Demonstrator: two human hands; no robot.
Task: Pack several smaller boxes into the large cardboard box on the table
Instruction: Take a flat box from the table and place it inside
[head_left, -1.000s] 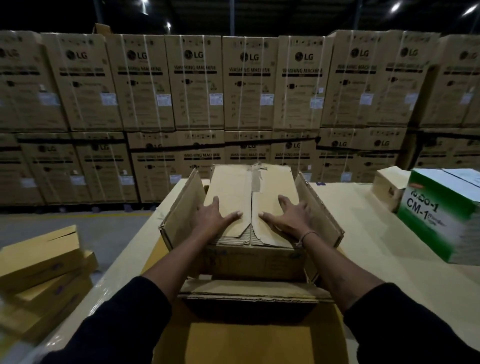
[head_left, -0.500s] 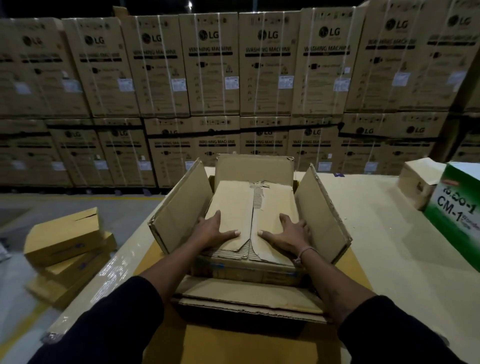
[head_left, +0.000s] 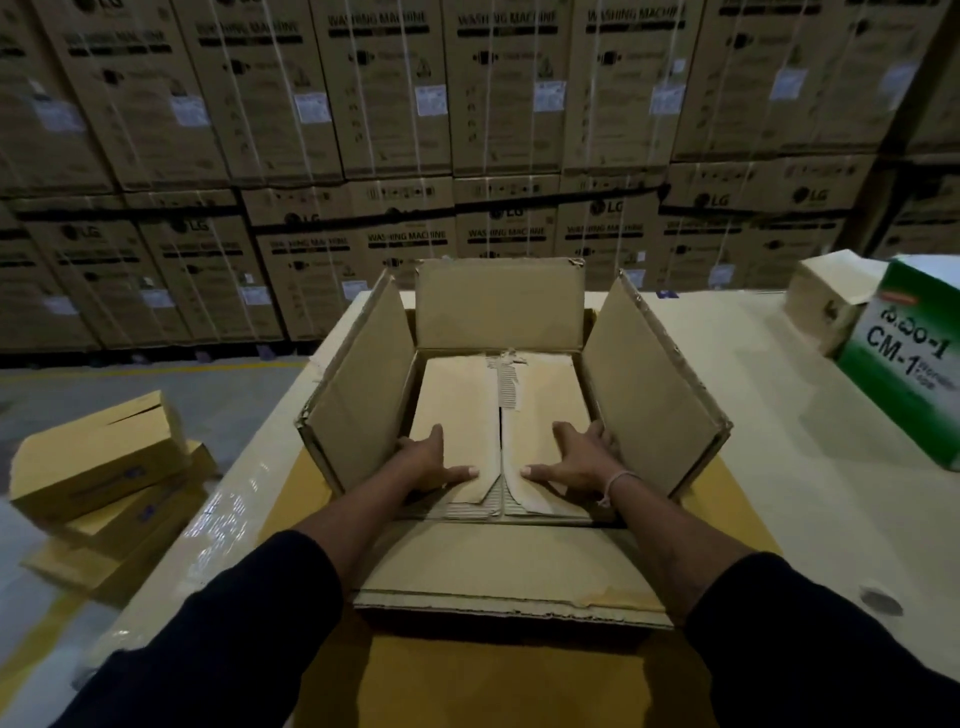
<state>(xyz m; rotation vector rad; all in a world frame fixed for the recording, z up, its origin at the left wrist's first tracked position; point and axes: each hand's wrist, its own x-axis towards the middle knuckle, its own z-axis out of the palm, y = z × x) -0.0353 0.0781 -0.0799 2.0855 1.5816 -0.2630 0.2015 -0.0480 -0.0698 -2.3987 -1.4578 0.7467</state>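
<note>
So the big open brown cardboard box sits mid-table with all four flaps up. Inside it lies a smaller flat brown cardboard box, torn tape down its middle seam. Both hands are down in there, palms pressed flat on the small box's near end: left hand left of the seam, right hand right of it, thumbs pointing inward, fingers spread, not gripping anything. Green-and-white carton off to the right, yellowish cartons stacked on the floor left.
</note>
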